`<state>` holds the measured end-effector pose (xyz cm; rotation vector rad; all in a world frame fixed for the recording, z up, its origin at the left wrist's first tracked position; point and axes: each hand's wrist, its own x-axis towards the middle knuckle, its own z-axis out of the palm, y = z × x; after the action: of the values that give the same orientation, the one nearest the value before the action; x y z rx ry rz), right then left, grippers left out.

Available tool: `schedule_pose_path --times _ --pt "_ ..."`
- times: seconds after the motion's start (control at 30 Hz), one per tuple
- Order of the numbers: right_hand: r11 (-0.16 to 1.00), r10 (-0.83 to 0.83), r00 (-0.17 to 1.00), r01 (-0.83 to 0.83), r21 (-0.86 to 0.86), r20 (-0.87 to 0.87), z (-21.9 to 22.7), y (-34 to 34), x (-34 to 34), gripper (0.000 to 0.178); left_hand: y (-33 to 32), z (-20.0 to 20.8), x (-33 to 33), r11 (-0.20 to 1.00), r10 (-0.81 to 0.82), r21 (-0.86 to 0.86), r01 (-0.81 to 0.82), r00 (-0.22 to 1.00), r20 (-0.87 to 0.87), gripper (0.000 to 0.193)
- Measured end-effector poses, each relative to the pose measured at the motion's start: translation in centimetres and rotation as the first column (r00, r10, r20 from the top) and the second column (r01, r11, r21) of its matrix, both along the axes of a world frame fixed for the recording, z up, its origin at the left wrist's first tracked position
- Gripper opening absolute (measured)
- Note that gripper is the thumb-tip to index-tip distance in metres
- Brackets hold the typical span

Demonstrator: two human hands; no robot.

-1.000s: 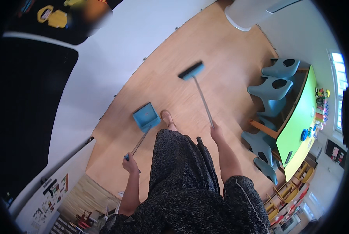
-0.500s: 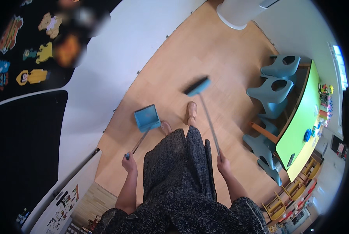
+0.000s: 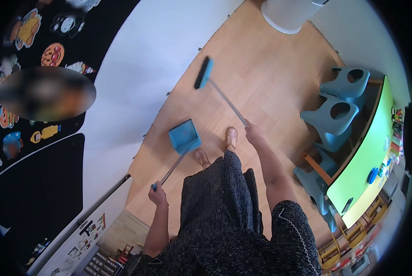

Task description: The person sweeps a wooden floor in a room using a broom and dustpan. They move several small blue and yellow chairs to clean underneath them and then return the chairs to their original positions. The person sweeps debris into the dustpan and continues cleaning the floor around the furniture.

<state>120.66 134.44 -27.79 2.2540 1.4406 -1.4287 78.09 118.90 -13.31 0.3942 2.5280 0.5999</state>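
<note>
In the head view, holding the dustpan (image 3: 184,135) just ahead-left of the left shoe (image 3: 202,157), gripping the handle (image 3: 174,168) in the left hand (image 3: 158,195), probably to avoid stooping. Gripping the broom (image 3: 222,95) in the right hand (image 3: 254,132), with its brush (image 3: 205,73) well ahead of that shoe, presumably for reach.

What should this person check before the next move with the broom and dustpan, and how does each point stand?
1. Left hand wrapped around the dustpan handle: ok.
2. Right hand wrapped around the broom handle: ok.
3. Broom head apart from the shoes: ok.
4. Broom head apart from the blue chairs: ok.
5. Broom head against the dustpan: not ok, floor shows between them.
6. Dustpan flat on the floor: cannot tell from above.
</note>
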Motion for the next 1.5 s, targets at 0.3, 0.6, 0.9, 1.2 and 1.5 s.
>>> schedule_pose_path --times 0.3,0.6,0.9,1.2,1.5 --pt "0.898 -0.420 0.891 0.435 -0.060 0.175 6.1 -33.8 10.8 0.045 8.5 -1.1 5.3 0.994 -0.101 0.052 0.100 0.994 0.029 0.033" --pt "0.696 -0.718 0.696 0.717 -0.049 -0.006 12.5 -36.4 8.2 0.042 14.2 -6.1 5.3 0.963 -0.268 0.027 0.270 0.961 -0.065 0.038" --pt "0.991 -0.125 0.985 0.130 0.036 -0.122 5.0 1.6 7.0 0.044 20.0 -8.0 6.9 0.887 -0.462 -0.089 0.453 0.873 -0.159 0.037" --pt "0.894 -0.439 0.897 0.441 0.073 -0.041 1.9 7.3 12.0 0.040 28.1 -3.3 11.8 0.778 -0.628 -0.147 0.611 0.742 -0.236 0.033" --pt "0.886 -0.421 0.874 0.454 -0.098 0.242 11.9 -14.8 17.6 0.040 34.7 -5.7 14.9 0.811 -0.583 -0.054 0.583 0.796 -0.164 0.033"
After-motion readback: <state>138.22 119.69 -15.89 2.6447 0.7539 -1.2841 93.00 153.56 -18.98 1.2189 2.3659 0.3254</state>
